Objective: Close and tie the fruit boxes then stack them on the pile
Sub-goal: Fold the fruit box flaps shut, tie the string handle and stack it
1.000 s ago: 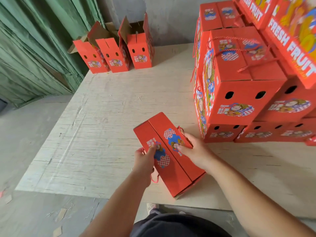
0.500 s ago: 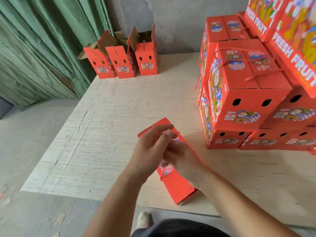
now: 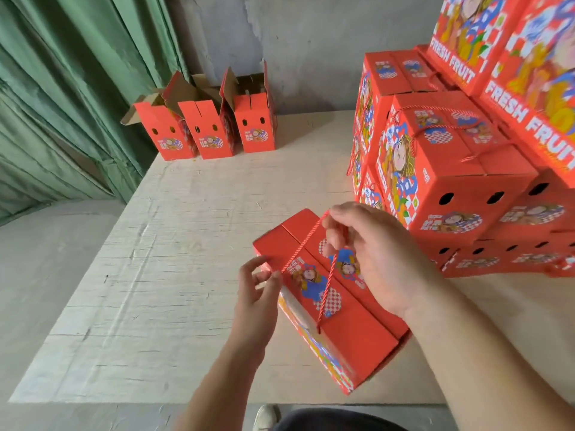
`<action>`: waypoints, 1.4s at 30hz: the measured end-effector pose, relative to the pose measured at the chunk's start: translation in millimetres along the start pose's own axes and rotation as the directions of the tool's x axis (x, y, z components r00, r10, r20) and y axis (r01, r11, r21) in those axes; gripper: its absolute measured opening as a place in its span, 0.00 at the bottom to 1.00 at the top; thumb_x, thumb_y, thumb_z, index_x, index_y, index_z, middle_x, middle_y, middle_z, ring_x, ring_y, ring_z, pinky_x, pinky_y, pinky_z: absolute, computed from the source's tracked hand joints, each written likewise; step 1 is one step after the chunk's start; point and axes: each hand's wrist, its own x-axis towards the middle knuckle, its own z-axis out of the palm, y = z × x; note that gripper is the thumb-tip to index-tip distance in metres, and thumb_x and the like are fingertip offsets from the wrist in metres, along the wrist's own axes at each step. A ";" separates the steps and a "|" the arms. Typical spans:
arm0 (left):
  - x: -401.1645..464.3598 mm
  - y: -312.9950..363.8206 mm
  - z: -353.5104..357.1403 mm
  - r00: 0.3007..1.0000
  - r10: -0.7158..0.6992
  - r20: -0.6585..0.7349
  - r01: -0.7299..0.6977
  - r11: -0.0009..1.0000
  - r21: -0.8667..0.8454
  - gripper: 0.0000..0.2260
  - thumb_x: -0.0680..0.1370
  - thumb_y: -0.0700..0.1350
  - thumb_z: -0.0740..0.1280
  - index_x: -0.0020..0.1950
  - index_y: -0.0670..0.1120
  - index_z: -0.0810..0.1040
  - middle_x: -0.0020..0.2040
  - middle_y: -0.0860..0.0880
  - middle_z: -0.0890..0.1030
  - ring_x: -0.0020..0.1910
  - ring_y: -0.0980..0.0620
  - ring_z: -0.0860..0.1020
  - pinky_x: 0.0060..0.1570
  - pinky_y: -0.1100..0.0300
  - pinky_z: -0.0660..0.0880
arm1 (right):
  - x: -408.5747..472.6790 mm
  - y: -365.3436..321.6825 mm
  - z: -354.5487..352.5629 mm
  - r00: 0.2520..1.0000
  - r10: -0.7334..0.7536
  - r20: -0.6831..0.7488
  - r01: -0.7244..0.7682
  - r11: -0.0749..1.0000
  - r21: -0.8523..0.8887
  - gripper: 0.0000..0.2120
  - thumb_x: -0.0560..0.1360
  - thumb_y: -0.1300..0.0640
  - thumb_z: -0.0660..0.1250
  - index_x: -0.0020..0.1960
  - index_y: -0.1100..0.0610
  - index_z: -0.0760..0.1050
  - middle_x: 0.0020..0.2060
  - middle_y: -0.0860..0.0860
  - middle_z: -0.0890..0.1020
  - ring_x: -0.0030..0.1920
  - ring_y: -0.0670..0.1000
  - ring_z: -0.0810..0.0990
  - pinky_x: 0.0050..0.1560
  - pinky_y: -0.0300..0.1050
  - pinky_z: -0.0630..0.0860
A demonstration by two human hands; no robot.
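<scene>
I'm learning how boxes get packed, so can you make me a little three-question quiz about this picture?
1. True or false: the box under the hands has its top flaps closed.
2. How many boxes with open flaps stand at the far edge of the table?
3. What does the right hand pinch? A) a cord B) a pair of scissors C) a roll of tape

Key
1. True. The flaps lie flat and meet along the middle.
2. Three, in a row beside the green curtain.
3. A. The red twisted cord runs from the right hand down to the left hand, which pinches it too. The pile of tied boxes stands to the right.
</scene>
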 end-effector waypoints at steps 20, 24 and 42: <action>23.3 -55.1 -14.2 0.804 -0.243 0.543 0.119 0.960 0.254 0.42 0.80 0.53 0.72 0.82 0.66 0.44 0.76 0.55 0.65 0.74 0.53 0.69 0.71 0.54 0.71 | -19.3 137.7 -13.5 0.790 0.394 -0.470 -0.613 0.482 -0.626 0.24 0.76 0.32 0.62 0.69 0.35 0.67 0.61 0.43 0.82 0.62 0.53 0.81 0.63 0.51 0.76; 25.0 -67.6 -6.5 0.796 -0.188 0.575 0.129 0.981 0.142 0.42 0.81 0.47 0.72 0.80 0.65 0.45 0.70 0.58 0.77 0.59 0.65 0.79 0.46 0.73 0.77 | -20.4 135.5 -3.1 0.790 0.343 -0.508 -0.613 0.439 -0.658 0.30 0.76 0.30 0.61 0.74 0.38 0.63 0.65 0.46 0.80 0.65 0.56 0.79 0.63 0.53 0.76; 53.8 -80.2 -8.9 0.802 0.020 0.597 -0.063 0.997 0.052 0.43 0.72 0.59 0.76 0.78 0.70 0.51 0.77 0.59 0.69 0.73 0.60 0.72 0.73 0.50 0.72 | -31.3 175.2 3.6 0.739 0.389 -0.550 -0.518 0.850 -0.096 0.25 0.73 0.42 0.75 0.67 0.44 0.72 0.63 0.43 0.81 0.61 0.45 0.81 0.63 0.51 0.79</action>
